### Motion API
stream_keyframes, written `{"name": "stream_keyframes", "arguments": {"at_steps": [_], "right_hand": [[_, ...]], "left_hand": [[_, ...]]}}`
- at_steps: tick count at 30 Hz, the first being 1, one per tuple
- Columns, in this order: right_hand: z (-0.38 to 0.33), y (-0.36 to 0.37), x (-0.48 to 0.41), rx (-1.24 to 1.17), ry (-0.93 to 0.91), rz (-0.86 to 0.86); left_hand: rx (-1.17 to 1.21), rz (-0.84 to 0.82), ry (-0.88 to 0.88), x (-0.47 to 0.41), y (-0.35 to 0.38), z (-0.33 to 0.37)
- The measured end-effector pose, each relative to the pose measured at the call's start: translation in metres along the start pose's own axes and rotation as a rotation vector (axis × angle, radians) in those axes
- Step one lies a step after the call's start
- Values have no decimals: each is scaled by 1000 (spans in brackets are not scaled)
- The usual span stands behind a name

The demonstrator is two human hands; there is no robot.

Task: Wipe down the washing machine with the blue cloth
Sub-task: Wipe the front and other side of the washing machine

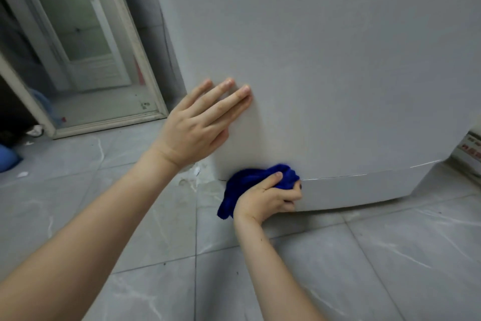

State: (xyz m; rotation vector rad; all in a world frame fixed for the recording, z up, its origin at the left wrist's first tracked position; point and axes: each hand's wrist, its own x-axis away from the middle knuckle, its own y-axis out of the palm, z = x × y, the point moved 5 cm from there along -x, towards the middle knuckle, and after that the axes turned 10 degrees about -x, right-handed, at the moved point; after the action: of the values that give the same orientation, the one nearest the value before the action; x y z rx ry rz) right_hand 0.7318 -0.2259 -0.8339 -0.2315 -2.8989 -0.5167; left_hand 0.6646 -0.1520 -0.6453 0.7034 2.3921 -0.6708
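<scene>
The white washing machine [325,60] fills the upper right of the head view, its front panel facing me. My left hand [200,123] lies flat on the panel near its lower left corner, fingers spread and pointing up to the right. My right hand [270,198] is closed around the bunched blue cloth [250,180] and presses it against the seam between the main panel and the base strip, low on the machine. Part of the cloth hangs down to the left of my wrist.
Grey marbled floor tiles [390,255] spread below the machine. A white door frame [125,24] with a glass door behind it stands at the left. A blue object [7,159] lies at the far left edge, and a labelled white box [472,149] sits at the right.
</scene>
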Motion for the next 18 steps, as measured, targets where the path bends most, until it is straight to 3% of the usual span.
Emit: {"name": "stream_keyframes", "arguments": {"at_steps": [6, 18], "right_hand": [[5, 4, 45, 19, -35, -347], [-15, -42, -32, 66, -73, -358]], "left_hand": [[16, -78, 3, 31, -5, -12], [40, 32, -25, -3, 0, 20]]}}
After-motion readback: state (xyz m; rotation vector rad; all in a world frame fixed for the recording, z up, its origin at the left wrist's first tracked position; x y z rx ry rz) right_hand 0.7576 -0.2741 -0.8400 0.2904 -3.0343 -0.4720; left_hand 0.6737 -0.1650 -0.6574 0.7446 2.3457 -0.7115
